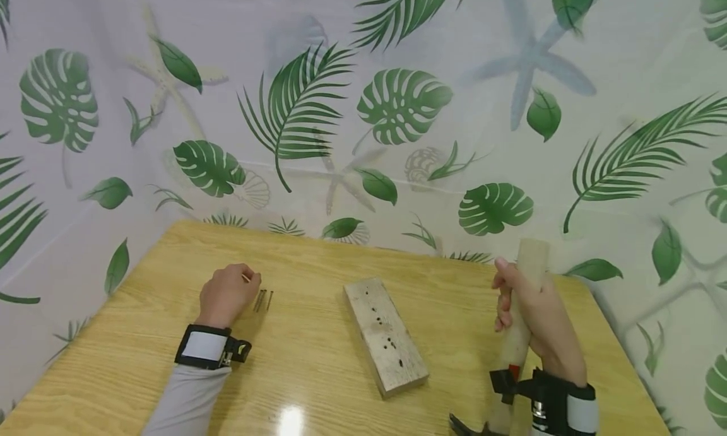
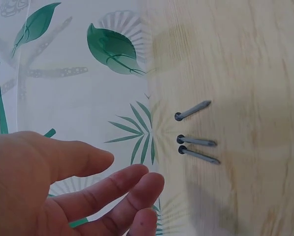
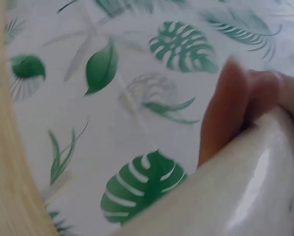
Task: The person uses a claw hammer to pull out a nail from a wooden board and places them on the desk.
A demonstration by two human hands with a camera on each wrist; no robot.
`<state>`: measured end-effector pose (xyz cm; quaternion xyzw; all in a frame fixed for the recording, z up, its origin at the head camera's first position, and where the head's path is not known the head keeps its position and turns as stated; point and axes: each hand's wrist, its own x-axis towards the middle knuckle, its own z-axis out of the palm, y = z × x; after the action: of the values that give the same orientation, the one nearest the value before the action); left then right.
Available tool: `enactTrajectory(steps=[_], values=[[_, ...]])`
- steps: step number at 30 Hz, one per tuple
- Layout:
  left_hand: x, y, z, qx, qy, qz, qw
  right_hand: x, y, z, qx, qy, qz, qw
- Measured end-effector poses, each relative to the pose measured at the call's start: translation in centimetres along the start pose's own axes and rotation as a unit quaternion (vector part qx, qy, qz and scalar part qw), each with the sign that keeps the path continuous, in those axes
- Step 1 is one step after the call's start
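Note:
My left hand (image 1: pixel 229 294) hovers beside three nails (image 2: pixel 197 141) that lie on the table; its thumb and fingers are loosely bent with nothing between them in the left wrist view. My right hand (image 1: pixel 542 310) grips the pale wooden handle of a hammer (image 1: pixel 515 342). That handle points up and away, while the dark claw head hangs at the bottom edge of the head view, partly cut off. Fingers wrap the handle (image 3: pixel 220 191) in the right wrist view too. Between the hands lies a wooden block (image 1: pixel 386 335) with several dark spots along its top.
The wood-grain table (image 1: pixel 307 360) carries the nails at left and the block near its middle. Behind it and along its sides hangs a white sheet (image 1: pixel 341 120) printed with green leaves and starfish. Each wrist wears a strapped band (image 1: pixel 206 346).

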<state>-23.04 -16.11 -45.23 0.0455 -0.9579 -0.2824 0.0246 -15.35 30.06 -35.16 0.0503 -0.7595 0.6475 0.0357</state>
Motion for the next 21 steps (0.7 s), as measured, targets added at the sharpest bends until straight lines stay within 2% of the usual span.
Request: enactTrajectory(steps=[3,6,10,15,17,21], values=[[-0.1,-0.3,-0.2,0.001,0.000,-0.003,1.0000,1.2,1.3,0.2,-0.087,0.039,-0.001,0.995],[-0.3,-0.4,-0.3,0.001,-0.004,-0.010,0.9999,2.1,2.8,0.4,-0.154,0.040,0.009,0.987],[-0.4,-0.5,-0.5,0.001,-0.007,-0.015,0.9999,3.2,4.6,0.6,-0.180,0.019,0.061,0.982],[-0.5,-0.5,-0.5,-0.001,-0.006,-0.012,0.9999,3.9,7.2,0.3,-0.240,-0.022,0.132,0.961],[-0.5,-0.4,-0.5,-0.002,-0.005,-0.007,1.0000,4.1,8.4,0.2,-0.254,-0.033,0.153,0.954],[-0.5,-0.3,-0.4,-0.002,-0.003,0.007,1.0000,4.0,10.2,0.2,-0.264,-0.031,0.174,0.948]])
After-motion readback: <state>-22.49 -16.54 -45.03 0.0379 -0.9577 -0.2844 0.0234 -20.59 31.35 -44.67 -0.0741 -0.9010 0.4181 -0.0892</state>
